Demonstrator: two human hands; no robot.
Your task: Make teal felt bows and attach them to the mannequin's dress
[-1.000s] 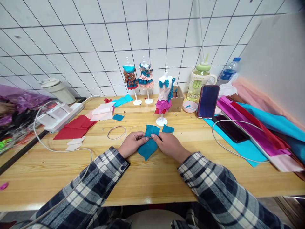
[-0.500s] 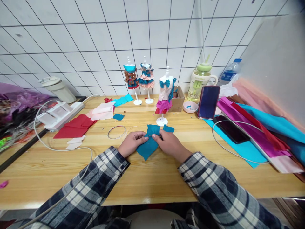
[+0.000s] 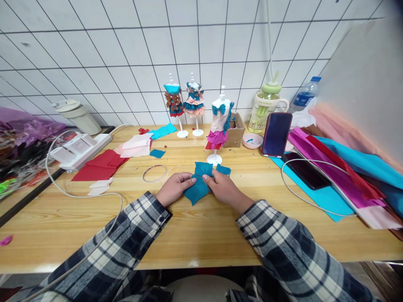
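Between both hands is a teal piece of crepe paper (image 3: 195, 192), creased across its middle with a pointed lower edge. My left hand (image 3: 175, 187) pinches its left side, thumb on top. My right hand (image 3: 227, 189) grips the right side the same way, its other fingers hidden behind the paper. A second teal scrap (image 3: 223, 169) lies just beyond the right hand. Behind the paper stands a small white dress form (image 3: 217, 121) in a pale pink bodice, teal bow and magenta and red ruffles. A thin wire ring (image 3: 154, 173) lies beyond the left hand.
Two more dressed forms (image 3: 174, 100) stand near the wall. Red paper (image 3: 99, 165), pale pink sheets (image 3: 135, 146) and a power strip (image 3: 85, 153) are at left. A propped phone (image 3: 276, 134), flat phone (image 3: 307, 171), green-lidded bottle (image 3: 267, 105) and coloured sheets (image 3: 333, 167) occupy the right.
Both hands keep their pinch on the teal paper. Its lower part has lifted slightly and looks shorter, and the fold line between the thumbs has shifted a little.
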